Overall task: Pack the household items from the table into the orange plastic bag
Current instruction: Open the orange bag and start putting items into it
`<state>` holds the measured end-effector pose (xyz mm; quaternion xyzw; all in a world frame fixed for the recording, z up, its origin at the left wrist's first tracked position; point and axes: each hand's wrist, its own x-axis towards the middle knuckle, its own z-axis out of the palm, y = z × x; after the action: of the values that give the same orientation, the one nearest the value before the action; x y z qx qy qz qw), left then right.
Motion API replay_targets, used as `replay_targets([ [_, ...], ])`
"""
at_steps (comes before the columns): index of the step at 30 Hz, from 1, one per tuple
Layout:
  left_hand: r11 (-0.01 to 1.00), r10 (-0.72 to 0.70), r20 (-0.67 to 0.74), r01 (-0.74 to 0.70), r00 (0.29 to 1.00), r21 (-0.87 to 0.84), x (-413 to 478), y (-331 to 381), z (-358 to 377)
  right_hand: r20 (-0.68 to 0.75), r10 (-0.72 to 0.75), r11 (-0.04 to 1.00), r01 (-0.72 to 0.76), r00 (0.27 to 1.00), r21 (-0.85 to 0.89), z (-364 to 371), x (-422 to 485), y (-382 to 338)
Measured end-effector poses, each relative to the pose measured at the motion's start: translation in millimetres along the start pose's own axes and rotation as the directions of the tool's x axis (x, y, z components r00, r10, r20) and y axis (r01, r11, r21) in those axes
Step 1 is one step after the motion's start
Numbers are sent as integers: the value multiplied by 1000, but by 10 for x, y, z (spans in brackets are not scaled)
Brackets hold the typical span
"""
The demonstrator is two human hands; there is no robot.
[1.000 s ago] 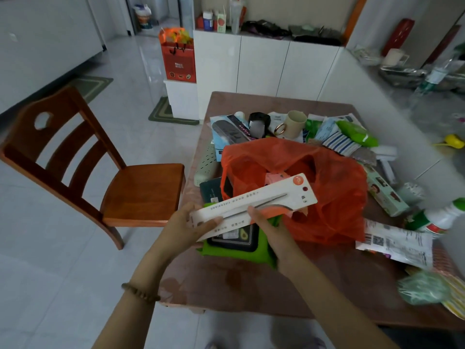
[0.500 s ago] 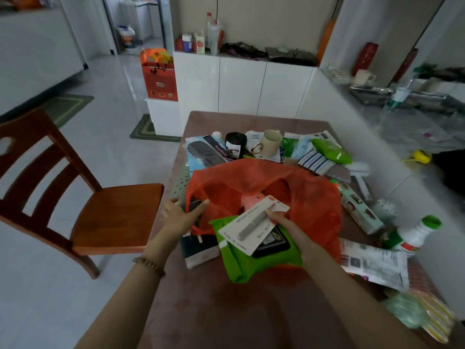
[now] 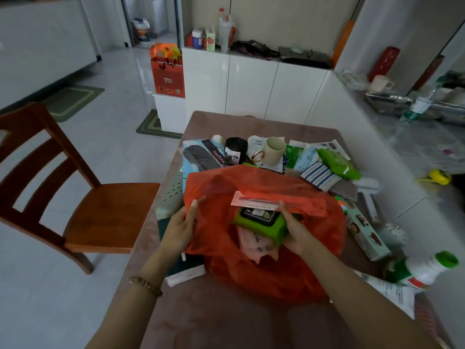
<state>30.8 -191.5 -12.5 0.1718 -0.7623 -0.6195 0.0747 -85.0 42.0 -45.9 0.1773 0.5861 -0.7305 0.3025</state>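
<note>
The orange plastic bag (image 3: 297, 273) lies open in the middle of the brown table (image 3: 226, 321). My left hand (image 3: 180, 229) pinches the bag's left rim and holds the mouth apart. My right hand (image 3: 293, 229) reaches into the mouth, gripping a green wipes pack (image 3: 261, 221) together with a long white carded tool pack (image 3: 259, 201), whose far end lies under the orange film. A pink packet (image 3: 254, 244) rests deeper inside the bag, below the green pack.
Behind the bag stand a cream mug (image 3: 273, 150), a black roll (image 3: 235, 149), a blue box (image 3: 198, 157) and several packets. A long green box (image 3: 364, 230) and a white bottle with green cap (image 3: 422, 269) lie at right. A wooden chair (image 3: 75, 190) stands left of the table.
The white tool pack and the green pack have gone from above the table's front edge into the bag's mouth. My left hand let go of the tool pack and took the bag's rim.
</note>
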Motion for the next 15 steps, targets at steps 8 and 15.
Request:
replay_targets([
  [8, 1000, -31, -18, 31, 999, -7, 6, -82, -21, -29, -277, 946, 268, 960, -182, 104, -399, 260],
  [15, 985, -101, -90, 87, 991, -147, -199, -413, -340, 247, -312, 864, 382, 917, -327, 771, -851, 1015],
])
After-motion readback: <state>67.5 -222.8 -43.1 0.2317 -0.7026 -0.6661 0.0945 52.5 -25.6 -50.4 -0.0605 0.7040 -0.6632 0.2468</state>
